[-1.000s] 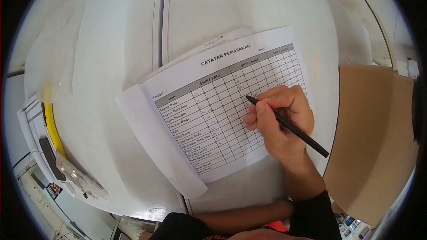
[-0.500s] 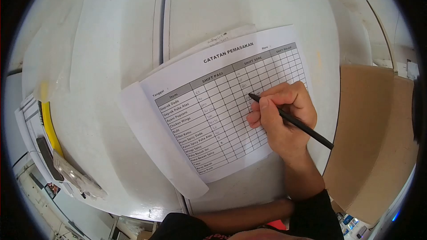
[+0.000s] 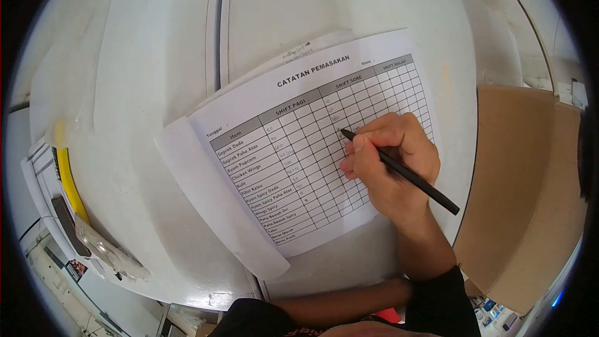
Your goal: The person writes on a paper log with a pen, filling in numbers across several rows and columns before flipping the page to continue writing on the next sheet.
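My right hand (image 3: 390,196) is closed around a black pen (image 3: 424,185), whose tip rests on a printed form (image 3: 249,109) headed "CATATAN PEMASAKAN". The tip sits in the "SHIFT SORE" column, below several handwritten figures. More handwritten numbers fill the first column under "SHIFT PAGI". The form lies tilted on a white surface, its left edge curled over, with other sheets (image 3: 296,55) peeking out behind its top. My left forearm (image 3: 349,299) crosses low in front of me; the left hand itself is hidden behind my right arm.
A brown cardboard box (image 3: 511,193) stands to the right of the white surface (image 3: 143,118). At the left edge are a yellow strip-like item (image 3: 70,184) and something in clear plastic (image 3: 112,253). A dark seam (image 3: 218,37) runs through the surface.
The view has shifted slightly, so the form and my hand appear a little further left. The pen stays in my right hand, its tip still in the same column area.
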Demonstrator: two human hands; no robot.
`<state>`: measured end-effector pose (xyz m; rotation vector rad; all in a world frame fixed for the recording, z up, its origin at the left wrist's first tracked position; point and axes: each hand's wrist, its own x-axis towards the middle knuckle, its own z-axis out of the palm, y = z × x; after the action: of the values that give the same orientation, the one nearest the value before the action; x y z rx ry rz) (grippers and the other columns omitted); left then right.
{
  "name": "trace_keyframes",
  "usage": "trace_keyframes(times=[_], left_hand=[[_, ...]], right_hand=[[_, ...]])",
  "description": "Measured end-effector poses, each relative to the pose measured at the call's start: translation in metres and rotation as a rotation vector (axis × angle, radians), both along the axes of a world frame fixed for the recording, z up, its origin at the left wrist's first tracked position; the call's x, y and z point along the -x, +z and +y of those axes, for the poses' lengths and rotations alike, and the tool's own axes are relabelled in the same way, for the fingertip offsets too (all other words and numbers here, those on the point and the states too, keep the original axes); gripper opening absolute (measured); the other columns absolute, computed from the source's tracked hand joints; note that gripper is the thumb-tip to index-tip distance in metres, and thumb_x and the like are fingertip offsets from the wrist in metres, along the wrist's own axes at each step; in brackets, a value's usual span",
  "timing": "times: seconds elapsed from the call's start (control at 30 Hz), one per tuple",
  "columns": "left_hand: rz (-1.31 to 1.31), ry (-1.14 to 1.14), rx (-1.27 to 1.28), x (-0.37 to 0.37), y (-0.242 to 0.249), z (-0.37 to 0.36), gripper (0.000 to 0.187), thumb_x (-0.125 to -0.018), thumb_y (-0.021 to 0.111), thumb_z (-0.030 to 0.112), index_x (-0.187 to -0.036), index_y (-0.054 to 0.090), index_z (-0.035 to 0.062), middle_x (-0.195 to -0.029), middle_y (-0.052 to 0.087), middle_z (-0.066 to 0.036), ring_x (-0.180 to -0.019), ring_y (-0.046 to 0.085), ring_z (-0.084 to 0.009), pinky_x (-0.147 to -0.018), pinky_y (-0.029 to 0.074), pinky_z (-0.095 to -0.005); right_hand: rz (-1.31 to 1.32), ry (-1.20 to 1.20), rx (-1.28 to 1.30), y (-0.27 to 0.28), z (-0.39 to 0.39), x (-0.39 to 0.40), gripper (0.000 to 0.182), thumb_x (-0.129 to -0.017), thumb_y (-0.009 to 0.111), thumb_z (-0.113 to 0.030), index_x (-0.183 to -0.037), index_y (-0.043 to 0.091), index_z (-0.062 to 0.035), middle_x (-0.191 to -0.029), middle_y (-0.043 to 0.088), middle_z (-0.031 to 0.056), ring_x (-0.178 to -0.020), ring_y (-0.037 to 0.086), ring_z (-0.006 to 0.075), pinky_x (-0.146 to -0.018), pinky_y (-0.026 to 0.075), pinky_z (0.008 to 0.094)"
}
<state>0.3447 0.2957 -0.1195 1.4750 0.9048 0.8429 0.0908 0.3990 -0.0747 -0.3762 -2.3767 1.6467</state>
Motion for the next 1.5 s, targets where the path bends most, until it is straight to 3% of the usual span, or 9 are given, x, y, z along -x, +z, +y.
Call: trace_keyframes(times=[0.17,0.3,0.4,0.47,0.6,0.7,0.73,1.37,1.5], left_hand=[[-0.004,-0.014,-0.055,0.01,0.005,0.001,0.021,-0.087,0.067,0.013,-0.097,0.081,0.0022,-0.097,0.076,-0.024,-0.091,0.076,-0.0364,-0.083,0.061,-0.0461],[0.051,-0.071,0.009,0.0,0.003,0.004,0.017,-0.077,0.077,0.018,-0.09,0.082,0.0071,-0.095,0.077,-0.018,-0.093,0.076,-0.0334,-0.086,0.061,-0.0447],[0.052,-0.055,0.041,-0.009,0.004,0.008,0.016,-0.077,0.077,0.019,-0.089,0.082,0.008,-0.095,0.078,-0.017,-0.092,0.076,-0.0335,-0.086,0.061,-0.0445],[0.026,-0.025,0.065,-0.008,0.005,0.01,0.017,-0.078,0.077,0.019,-0.089,0.082,0.0081,-0.095,0.078,-0.017,-0.092,0.076,-0.0337,-0.086,0.061,-0.0447],[-0.045,0.082,0.164,-0.01,0.007,0.03,0.017,-0.079,0.076,0.02,-0.09,0.082,0.0081,-0.095,0.078,-0.017,-0.092,0.076,-0.0341,-0.087,0.061,-0.0451],[-0.083,0.115,0.192,-0.031,0.017,0.035,0.018,-0.079,0.076,0.021,-0.09,0.082,0.0082,-0.095,0.078,-0.017,-0.093,0.076,-0.0344,-0.087,0.061,-0.0453],[-0.097,0.12,0.19,-0.028,0.015,0.025,0.018,-0.079,0.076,0.021,-0.091,0.082,0.0082,-0.095,0.078,-0.017,-0.093,0.076,-0.0345,-0.087,0.06,-0.0454],[-0.124,0.024,0.14,-0.007,0.017,0.018,0.022,-0.084,0.073,0.026,-0.094,0.083,0.0084,-0.097,0.078,-0.017,-0.094,0.075,-0.0363,-0.09,0.059,-0.0471],[-0.114,-0.049,0.078,-0.008,0.016,0.015,0.023,-0.085,0.072,0.027,-0.094,0.083,0.0085,-0.097,0.078,-0.017,-0.094,0.075,-0.0367,-0.091,0.059,-0.0474]], right_hand=[[0.04,0.05,-0.052,-0.001,0.003,0.0,0.008,-0.098,0.061,0.011,-0.098,0.055,0.0051,-0.091,0.068,0.0198,-0.066,0.072,0.0165,-0.059,0.064,0.0285],[0.136,0.046,0.022,0.001,-0.001,-0.001,0.009,-0.099,0.06,0.01,-0.1,0.053,0.0048,-0.09,0.068,0.0198,-0.066,0.072,0.0175,-0.059,0.064,0.0291],[0.238,-0.305,0.401,0.012,-0.014,-0.004,0.014,-0.091,0.073,0.009,-0.091,0.062,-0.0007,-0.085,0.071,0.009,-0.067,0.066,0.01,-0.06,0.053,0.0226],[0.235,-0.076,0.126,0.023,-0.005,-0.014,0.015,-0.101,0.061,0.002,-0.106,0.047,0.0026,-0.09,0.066,0.0217,-0.066,0.072,0.0233,-0.058,0.063,0.0342],[0.032,0.326,-0.194,0.05,-0.021,-0.026,0.017,-0.098,0.067,0.0,-0.107,0.053,0.0022,-0.089,0.068,0.0219,-0.072,0.073,0.0244,-0.061,0.062,0.0331],[-0.051,0.494,-0.158,0.054,-0.053,-0.028,0.026,-0.092,0.075,0.002,-0.109,0.055,0.0027,-0.093,0.071,0.0224,-0.075,0.074,0.0235,-0.062,0.06,0.0312],[-0.144,0.328,-0.041,0.049,-0.067,-0.033,0.014,-0.081,0.085,-0.006,-0.083,0.071,-0.0039,-0.088,0.069,0.0102,-0.071,0.07,0.0276,-0.056,0.057,0.0379],[0.075,0.114,-0.043,0.01,-0.064,-0.047,0.035,-0.08,0.088,0.005,-0.102,0.062,0.0028,-0.093,0.075,0.0187,-0.073,0.075,0.0245,-0.059,0.06,0.0299],[0.039,0.097,-0.096,0.016,-0.038,-0.049,0.029,-0.089,0.076,0.007,-0.109,0.056,0.0023,-0.096,0.072,0.0219,-0.074,0.075,0.023,-0.062,0.062,0.0304]])
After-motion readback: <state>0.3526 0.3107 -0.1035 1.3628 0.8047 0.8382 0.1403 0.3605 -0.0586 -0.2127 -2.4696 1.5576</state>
